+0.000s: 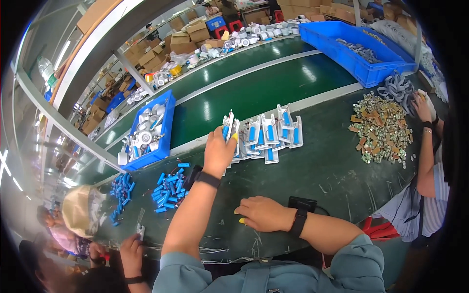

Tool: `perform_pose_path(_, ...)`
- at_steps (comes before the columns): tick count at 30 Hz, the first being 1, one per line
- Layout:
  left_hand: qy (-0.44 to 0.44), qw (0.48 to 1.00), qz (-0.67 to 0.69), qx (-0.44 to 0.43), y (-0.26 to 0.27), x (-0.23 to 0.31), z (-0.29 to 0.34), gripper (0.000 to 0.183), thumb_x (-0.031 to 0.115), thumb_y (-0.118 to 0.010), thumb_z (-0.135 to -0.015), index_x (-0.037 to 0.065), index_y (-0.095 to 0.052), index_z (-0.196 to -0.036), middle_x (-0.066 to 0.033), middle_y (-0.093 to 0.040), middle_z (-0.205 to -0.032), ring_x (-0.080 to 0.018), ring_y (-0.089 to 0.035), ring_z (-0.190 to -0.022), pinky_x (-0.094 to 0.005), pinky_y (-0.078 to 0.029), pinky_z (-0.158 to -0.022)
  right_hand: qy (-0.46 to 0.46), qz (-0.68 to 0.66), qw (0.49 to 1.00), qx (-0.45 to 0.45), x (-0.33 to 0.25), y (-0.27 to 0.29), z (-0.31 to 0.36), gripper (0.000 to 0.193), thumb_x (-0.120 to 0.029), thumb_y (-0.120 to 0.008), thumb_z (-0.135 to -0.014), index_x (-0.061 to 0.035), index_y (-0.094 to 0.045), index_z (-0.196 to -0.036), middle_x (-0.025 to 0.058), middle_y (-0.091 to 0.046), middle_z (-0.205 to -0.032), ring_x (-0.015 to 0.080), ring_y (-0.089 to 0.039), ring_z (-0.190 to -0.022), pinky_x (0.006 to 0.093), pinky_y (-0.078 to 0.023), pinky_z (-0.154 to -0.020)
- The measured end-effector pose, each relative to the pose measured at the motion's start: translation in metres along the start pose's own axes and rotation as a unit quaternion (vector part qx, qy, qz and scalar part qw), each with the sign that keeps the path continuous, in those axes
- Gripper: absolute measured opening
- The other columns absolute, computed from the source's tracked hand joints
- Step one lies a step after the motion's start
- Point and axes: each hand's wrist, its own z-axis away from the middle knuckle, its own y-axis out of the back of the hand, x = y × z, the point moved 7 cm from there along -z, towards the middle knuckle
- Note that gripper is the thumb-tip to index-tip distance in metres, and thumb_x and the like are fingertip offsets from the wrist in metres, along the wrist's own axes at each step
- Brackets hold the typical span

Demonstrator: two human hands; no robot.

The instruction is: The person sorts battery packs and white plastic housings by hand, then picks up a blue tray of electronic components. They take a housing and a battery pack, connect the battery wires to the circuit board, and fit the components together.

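Note:
At the left end of a pile of white plastic housings with blue battery cells (268,134), my left hand (220,152) is closed around one white housing (227,126), which stands on end. A blue cell and a bit of red wire show on it; its lower part is hidden by my fingers. My right hand (266,213) rests on the dark green tabletop (312,183) nearer to me. Its fingers are loosely bent and apart, with nothing visible in them. Yellow covers sit on fingertips of both hands.
Loose blue cells (168,191) lie left of my left arm. Beyond stands a blue bin (163,141) of white parts. Small circuit boards (381,129) are heaped at right, below a big blue tray (361,73). Co-workers' hands (131,251) work at both sides. A green conveyor (254,85) runs behind.

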Motion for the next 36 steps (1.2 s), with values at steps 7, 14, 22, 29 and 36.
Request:
perform_pose_path(7, 0.027, 0.998, -0.057, 0.019, -0.025, -0.008, -0.011, 0.048, 0.027, -0.060, -0.092, -0.006, -0.052, -0.125, -0.0299, -0.060, -0.111, -0.0491, -0.062, -0.100, -0.0545, -0.051, -0.087, -0.006, 0.010, 1.000, -0.015, 0.006, -0.002, 0.002, 0.030, -0.019, -0.066, -0.088, -0.0057, -0.063, -0.115, 0.0117, -0.059, -0.100, 0.0320, -0.063, -0.097, 0.0439, -0.051, -0.087)
perform_pose_path(14, 0.016, 0.983, -0.180, -0.009, -0.002, -0.015, 0.025, 0.049, 0.026, -0.058, -0.094, -0.006, -0.053, -0.130, -0.0291, -0.060, -0.120, -0.0488, -0.060, -0.104, -0.0528, -0.051, -0.088, 0.009, 0.003, 1.000, 0.011, 0.001, 0.000, 0.004, 0.021, -0.018, -0.068, -0.087, -0.0058, -0.063, -0.104, 0.0108, -0.059, -0.100, 0.0305, -0.062, -0.095, 0.0423, -0.050, -0.083)
perform_pose_path(22, -0.016, 0.994, -0.101, 0.026, 0.115, -0.049, 0.108, 0.032, 0.011, -0.066, -0.091, -0.002, -0.062, -0.120, -0.0191, -0.065, -0.115, -0.0306, -0.066, -0.096, -0.0381, -0.053, -0.084, 0.012, -0.023, 1.000, 0.001, 0.002, 0.006, 0.003, 0.021, -0.013, -0.067, -0.084, -0.0045, -0.064, -0.103, 0.0122, -0.059, -0.095, 0.0326, -0.062, -0.091, 0.0444, -0.050, -0.079)
perform_pose_path(29, 0.259, 0.939, -0.221, 0.056, 0.242, -0.175, 0.239, 0.039, 0.014, -0.070, -0.087, -0.002, -0.061, -0.121, -0.0204, -0.064, -0.111, -0.0348, -0.065, -0.095, -0.0414, -0.053, -0.084, -0.007, -0.036, 0.999, 0.003, -0.002, 0.014, -0.002, 0.024, -0.012, -0.068, -0.085, -0.0059, -0.064, -0.108, 0.0117, -0.060, -0.095, 0.0340, -0.061, -0.091, 0.0445, -0.050, -0.079)
perform_pose_path(36, 0.249, 0.942, -0.218, -0.053, 0.216, -0.155, 0.295, 0.050, 0.018, -0.070, -0.081, 0.000, -0.057, -0.126, -0.0219, -0.062, -0.107, -0.0416, -0.061, -0.100, -0.0469, -0.051, -0.086, -0.020, -0.022, 1.000, -0.001, -0.004, 0.013, -0.005, 0.023, -0.011, -0.066, -0.086, -0.0054, -0.063, -0.108, 0.0106, -0.059, -0.094, 0.0322, -0.060, -0.088, 0.0430, -0.049, -0.078)
